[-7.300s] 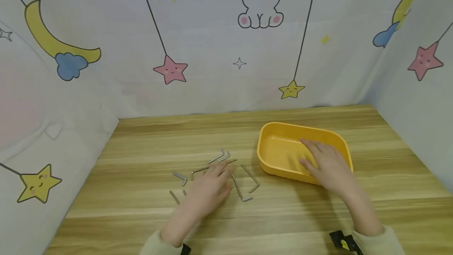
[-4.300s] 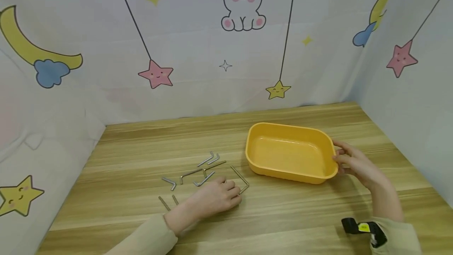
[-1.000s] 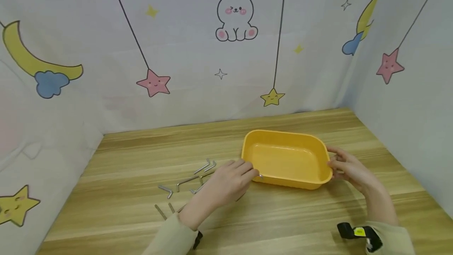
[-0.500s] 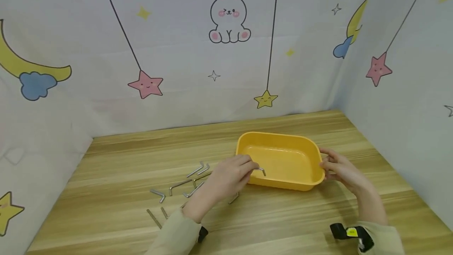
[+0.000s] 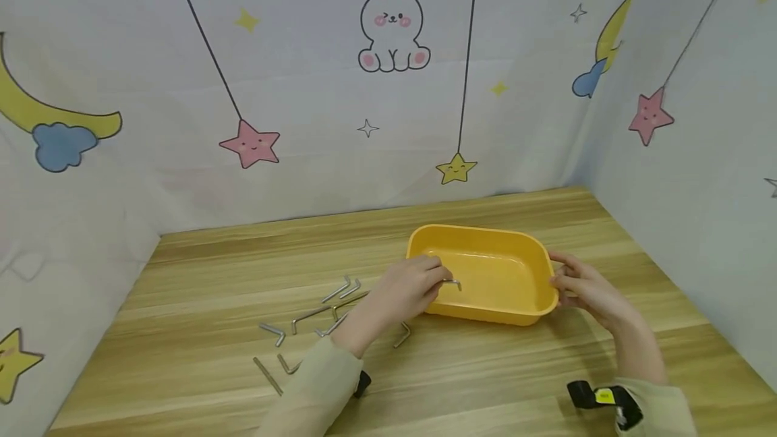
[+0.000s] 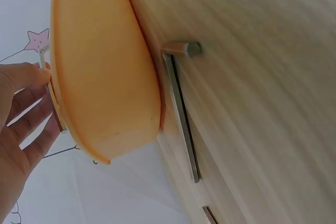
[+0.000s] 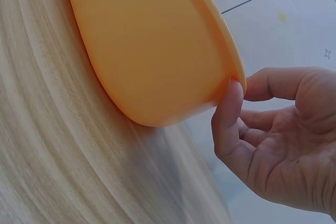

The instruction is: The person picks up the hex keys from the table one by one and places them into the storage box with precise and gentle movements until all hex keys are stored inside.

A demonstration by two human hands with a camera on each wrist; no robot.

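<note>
My left hand point(image 5: 405, 288) holds an L-shaped hex key point(image 5: 451, 281) over the left part of a yellow plastic tray point(image 5: 494, 278). In the left wrist view, the thumb and fingers pinch the hex key point(image 6: 54, 103) just beyond the tray's rim. At the tray's right end, my right hand point(image 5: 595, 294) grips the rim. The right wrist view has the thumb and a finger of the right hand point(image 7: 278, 135) pinching the tray wall point(image 7: 152, 51). Inside the tray I see no other hex key.
Several loose hex keys lie on the wooden table point(image 5: 231, 275) left of the tray, among them a long one point(image 5: 311, 316) and a short one point(image 5: 272, 333). Another hex key point(image 5: 403, 336) is near the tray's front left. Printed cloth point(image 5: 303, 52) stands around the table.
My left hand has picked up a hex key from the loose ones and carried it right, over the tray. My right hand has gone from above the tray to gripping its right rim.
</note>
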